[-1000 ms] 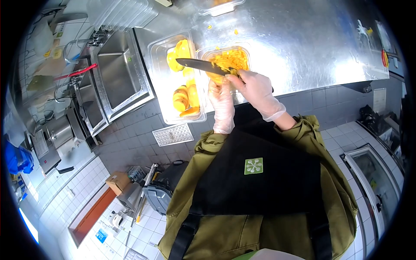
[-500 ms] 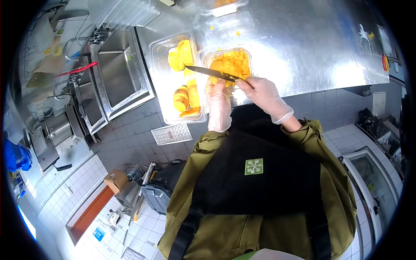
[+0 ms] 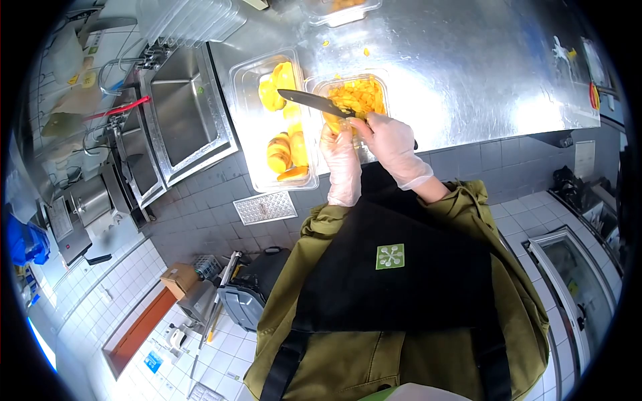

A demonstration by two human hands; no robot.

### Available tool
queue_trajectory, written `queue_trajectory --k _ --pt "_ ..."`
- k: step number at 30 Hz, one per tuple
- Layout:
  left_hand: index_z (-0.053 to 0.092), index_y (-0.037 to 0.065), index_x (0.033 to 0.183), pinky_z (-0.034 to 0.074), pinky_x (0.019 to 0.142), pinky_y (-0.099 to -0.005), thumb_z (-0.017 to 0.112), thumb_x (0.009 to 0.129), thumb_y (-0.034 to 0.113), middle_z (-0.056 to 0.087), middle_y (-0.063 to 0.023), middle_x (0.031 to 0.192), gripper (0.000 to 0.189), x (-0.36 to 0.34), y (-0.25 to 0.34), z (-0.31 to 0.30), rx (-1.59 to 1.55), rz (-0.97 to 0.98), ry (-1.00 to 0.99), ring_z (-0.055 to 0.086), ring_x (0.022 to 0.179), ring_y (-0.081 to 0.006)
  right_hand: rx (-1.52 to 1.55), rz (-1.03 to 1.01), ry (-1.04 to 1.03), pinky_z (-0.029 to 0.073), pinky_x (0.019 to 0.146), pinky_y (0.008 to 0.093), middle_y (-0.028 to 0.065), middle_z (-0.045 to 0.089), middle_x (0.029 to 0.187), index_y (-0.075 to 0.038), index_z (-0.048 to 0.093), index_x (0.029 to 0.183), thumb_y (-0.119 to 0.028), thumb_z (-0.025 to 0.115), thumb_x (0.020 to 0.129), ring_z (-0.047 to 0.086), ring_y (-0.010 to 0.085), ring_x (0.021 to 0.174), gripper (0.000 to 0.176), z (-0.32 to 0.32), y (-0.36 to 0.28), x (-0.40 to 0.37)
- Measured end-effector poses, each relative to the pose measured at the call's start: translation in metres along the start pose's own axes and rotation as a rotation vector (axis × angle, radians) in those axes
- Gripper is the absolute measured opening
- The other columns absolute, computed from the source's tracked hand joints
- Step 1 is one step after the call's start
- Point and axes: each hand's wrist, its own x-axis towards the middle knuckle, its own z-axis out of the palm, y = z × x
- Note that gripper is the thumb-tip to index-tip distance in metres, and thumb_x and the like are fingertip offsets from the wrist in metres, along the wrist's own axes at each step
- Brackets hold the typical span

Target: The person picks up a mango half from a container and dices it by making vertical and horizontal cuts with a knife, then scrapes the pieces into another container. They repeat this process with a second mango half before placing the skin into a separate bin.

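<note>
My right hand, in a clear glove, is closed around the handle of a dark-bladed knife. The blade points to the left, above the near left part of a clear container of cut orange mango pieces. Close beside it, my gloved left hand is closed on a piece of mango, mostly hidden by the fingers and blade. To the left stands a larger clear tub with several peeled mangoes in it, some with brownish patches.
The steel counter carries a few orange scraps near its middle. Another clear container stands at the far edge, with stacked clear tubs at the far left. Steel sinks lie left of the counter.
My right hand has shifted left and slightly up, carrying the knife with it, and its blade tip is farther left and higher. The large orange piece seen over the container is now less visible.
</note>
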Motion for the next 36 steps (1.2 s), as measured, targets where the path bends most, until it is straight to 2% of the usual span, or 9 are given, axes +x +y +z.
queue_trajectory --k 4,10,11,14,18,24,27,30,36 --pt "0.057 0.002 0.099 0.041 0.071 -0.0213 0.053 0.087 0.01 0.057 -0.0009 0.089 0.014 -0.004 0.009 0.004 0.215 -0.006 0.008 0.048 0.079 -0.0057 0.078 0.076 -0.015 0.041 0.041 0.0348 0.0143 0.051 0.052 -0.005 0.053 0.058 -0.043 0.055 0.082 0.054 0.0283 0.045 0.045 0.011 -0.003 0.001" --pt "0.056 0.001 0.101 0.043 0.087 -0.0295 0.055 0.085 0.009 0.059 -0.0068 0.099 0.017 0.002 0.014 -0.007 -0.181 -0.109 -0.016 0.056 0.094 -0.017 1.083 0.719 -0.672 0.038 0.043 0.028 0.0021 0.045 0.049 -0.003 0.049 0.059 -0.053 0.043 0.087 0.042 0.0134 0.043 0.058 0.004 0.024 0.03" --pt "0.054 0.001 0.105 0.041 0.093 -0.0346 0.056 0.084 0.008 0.057 -0.0099 0.106 0.022 0.003 0.014 -0.012 -0.203 -0.141 -0.016 0.053 0.103 -0.0212 1.118 0.702 -0.724 0.038 0.046 0.0278 -0.0011 0.048 0.052 -0.002 0.052 0.06 -0.052 0.043 0.088 0.044 0.0136 0.046 0.058 0.0 0.03 0.032" --pt "0.051 0.002 0.111 0.041 0.094 -0.0369 0.057 0.083 0.009 0.055 -0.0096 0.111 0.029 0.002 0.017 -0.01 -0.26 -0.176 0.001 0.051 0.107 -0.0209 0.692 0.446 -0.474 0.039 0.049 0.0279 -0.0003 0.047 0.051 -0.001 0.055 0.062 -0.051 0.045 0.087 0.045 0.012 0.048 0.057 -0.013 0.017 0.023" --pt "0.046 0.002 0.116 0.04 0.095 -0.0388 0.058 0.083 0.01 0.053 -0.0089 0.114 0.037 0.008 0.026 -0.008 -0.297 -0.133 0.009 0.05 0.108 -0.0208 0.324 0.158 -0.393 0.043 0.053 0.0329 0.0133 0.055 0.057 0.0 0.06 0.07 -0.041 0.05 0.087 0.054 0.0253 0.052 0.045 -0.035 0.014 0.009" --pt "0.045 0.003 0.117 0.039 0.095 -0.0381 0.057 0.082 0.009 0.052 -0.0076 0.114 0.037 0.014 0.024 -0.009 -0.388 -0.202 0.01 0.049 0.108 -0.0193 0.281 -0.051 -0.268 0.044 0.054 0.0363 0.0163 0.057 0.062 -0.002 0.062 0.074 -0.037 0.05 0.087 0.056 0.0321 0.056 0.039 -0.038 0.018 -0.005" --pt "0.046 0.003 0.115 0.039 0.094 -0.0369 0.056 0.082 0.008 0.052 -0.0065 0.112 0.034 0.011 0.024 0.0 -0.431 -0.225 0.022 0.049 0.106 -0.018 0.162 -0.155 -0.144 0.044 0.047 0.0348 0.0098 0.056 0.062 -0.01 0.062 0.079 -0.025 0.055 0.084 0.057 0.0274 0.054 0.017 -0.027 0.022 -0.006" --pt "0.045 0.001 0.115 0.041 0.095 -0.0375 0.055 0.082 0.003 0.053 -0.0088 0.112 0.034 0.008 0.021 0.005 -0.457 -0.194 0.031 0.05 0.105 -0.0203 0.125 -0.043 -0.11 0.045 0.049 0.0379 0.0142 0.057 0.059 -0.005 0.059 0.07 -0.037 0.053 0.084 0.057 0.0324 0.055 0.036 -0.019 0.015 -0.005" --pt "0.045 0.0 0.116 0.04 0.095 -0.0342 0.054 0.083 0.005 0.053 -0.0089 0.111 0.034 0.001 0.015 0.001 -0.357 -0.179 0.051 0.05 0.105 -0.019 0.01 -0.027 0.006 0.044 0.045 0.0379 0.0135 0.056 0.055 -0.006 0.056 0.065 -0.038 0.054 0.084 0.056 0.0314 0.051 0.038 0.002 0.012 -0.002"
